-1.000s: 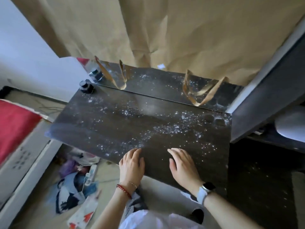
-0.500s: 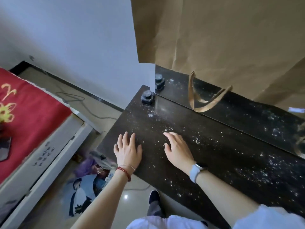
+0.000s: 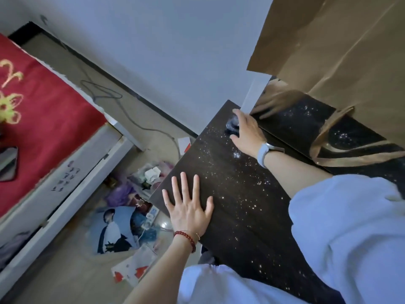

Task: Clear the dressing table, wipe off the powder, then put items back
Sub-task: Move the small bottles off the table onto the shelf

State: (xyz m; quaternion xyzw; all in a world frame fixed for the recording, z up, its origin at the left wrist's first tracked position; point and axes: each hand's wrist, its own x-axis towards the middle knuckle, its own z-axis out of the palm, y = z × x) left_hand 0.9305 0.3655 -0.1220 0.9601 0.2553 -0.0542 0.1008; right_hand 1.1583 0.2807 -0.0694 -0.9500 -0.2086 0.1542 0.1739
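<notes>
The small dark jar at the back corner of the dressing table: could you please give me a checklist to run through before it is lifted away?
1. Right hand at the small dark jar: ok.
2. Grip closed round the jar: cannot tell; the hand hides it.
3. Left hand free: ok, flat on the dressing table.
4. Jar lid on: cannot tell, blurred.
5. Powder wiped: not ok, specks remain.
6. Paper bag off the table: not ok.

The left hand lies flat at lower centre of the frame, palm down, fingers straight and spread, a red bead bracelet at its wrist. The right hand reaches to upper right of centre, fingers extended, its wrist wearing a pale watch.
</notes>
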